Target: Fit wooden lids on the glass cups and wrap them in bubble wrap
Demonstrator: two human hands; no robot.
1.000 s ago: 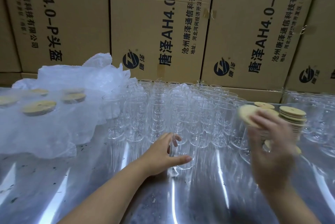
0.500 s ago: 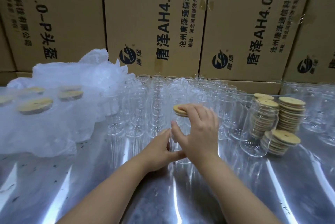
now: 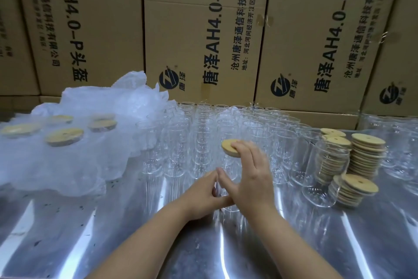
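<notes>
In the head view, the glass cup (image 3: 226, 164) stands on the table (image 3: 113, 244), well left of the lid stack (image 3: 366, 156). The left hand (image 3: 201, 197) curls round its lower wall. The right hand (image 3: 251, 177) is spread, its straight fingers pressing the wooden lid (image 3: 230, 146) onto the mouth; it is perhaps not seated yet. The glass is likely slick and brittle, so grip it low and press evenly.

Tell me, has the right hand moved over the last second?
Yes. The right hand went leftward, from by the lid stacks to the cup that the left hand holds, and its fingers now lie on a lid atop it.
</notes>
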